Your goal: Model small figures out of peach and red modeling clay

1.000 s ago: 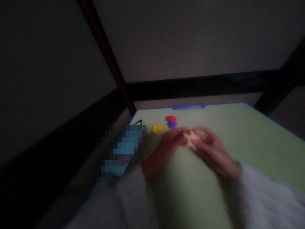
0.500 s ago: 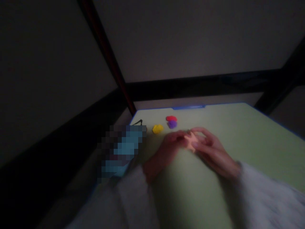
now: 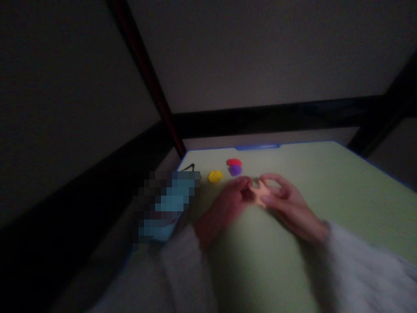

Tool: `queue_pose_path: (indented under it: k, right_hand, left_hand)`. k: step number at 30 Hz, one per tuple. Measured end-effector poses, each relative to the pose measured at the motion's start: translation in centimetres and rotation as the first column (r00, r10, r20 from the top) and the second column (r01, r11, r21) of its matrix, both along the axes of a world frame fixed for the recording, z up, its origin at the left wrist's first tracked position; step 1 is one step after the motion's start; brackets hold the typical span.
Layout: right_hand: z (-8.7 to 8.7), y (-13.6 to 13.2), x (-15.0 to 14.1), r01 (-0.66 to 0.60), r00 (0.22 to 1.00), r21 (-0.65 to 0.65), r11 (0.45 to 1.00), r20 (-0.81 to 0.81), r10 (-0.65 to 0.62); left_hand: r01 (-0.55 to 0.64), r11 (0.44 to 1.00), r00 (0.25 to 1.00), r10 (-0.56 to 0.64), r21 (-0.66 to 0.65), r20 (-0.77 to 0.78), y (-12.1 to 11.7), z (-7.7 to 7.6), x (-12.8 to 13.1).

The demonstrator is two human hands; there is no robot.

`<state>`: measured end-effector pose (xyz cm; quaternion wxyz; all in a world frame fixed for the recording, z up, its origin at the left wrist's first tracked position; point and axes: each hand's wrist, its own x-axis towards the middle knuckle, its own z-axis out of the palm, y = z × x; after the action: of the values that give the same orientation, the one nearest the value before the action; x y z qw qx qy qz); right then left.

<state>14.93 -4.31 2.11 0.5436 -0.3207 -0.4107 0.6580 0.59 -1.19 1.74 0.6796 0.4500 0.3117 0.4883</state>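
Note:
A peach-coloured, star-shaped piece of modelling clay [image 3: 260, 194] is held above the table between both hands. My right hand [image 3: 288, 204] pinches it from the right, with the thumb on its near face and the fingers behind its far side. My left hand [image 3: 230, 206] is curled at its left edge, the fingertips closed against the left point. Blur and shadow hide the exact finger contact on that side. Beyond my left hand lie a yellow clay lump [image 3: 215, 176], a purple clay lump [image 3: 235, 170] and a red clay lump [image 3: 234, 162], the last two touching.
The pale table [image 3: 325, 174] has a blue rim and a blue handle [image 3: 257, 147] at its far edge. On the left lies a light-blue object [image 3: 174, 200], mostly pixelated, with a dark strap or loop [image 3: 188, 167] beside it. Walls stand close behind and left.
My left fingers have shifted slightly leftward and curled at the clay's edge, uncovering more of the star shape. My right hand keeps its pinch. The clay lumps on the table have not moved.

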Motion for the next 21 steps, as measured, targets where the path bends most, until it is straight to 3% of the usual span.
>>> queue_pose_path:
  k: [2, 5, 16, 21]
  right_hand:
    - [-0.2, 0.1, 0.1, -0.027, 0.999, -0.002, 1.0, 0.024, 0.027]
    - [-0.3, 0.2, 0.1, -0.071, 0.997, -0.018, 0.997, 0.039, 0.072]
    - [-0.2, 0.1, 0.1, -0.068, 0.997, -0.09, 0.994, -0.043, 0.064]
    - [-0.4, 0.2, 0.2, -0.07, 0.997, -0.096, 0.993, -0.033, 0.067]
  left_hand:
    - [0.14, 0.974, 0.982, -0.113, -0.18, 0.152, -0.2, 0.3, 0.2]
    - [0.198, 0.958, 0.97, -0.161, -0.206, 0.183, -0.5, 0.4, 0.2]
    - [0.268, 0.962, 0.963, -0.269, 0.046, 0.013, 0.2, -1.8, -0.5]
    - [0.235, 0.971, 0.972, -0.234, 0.04, -0.021, 0.2, -2.3, -0.7]
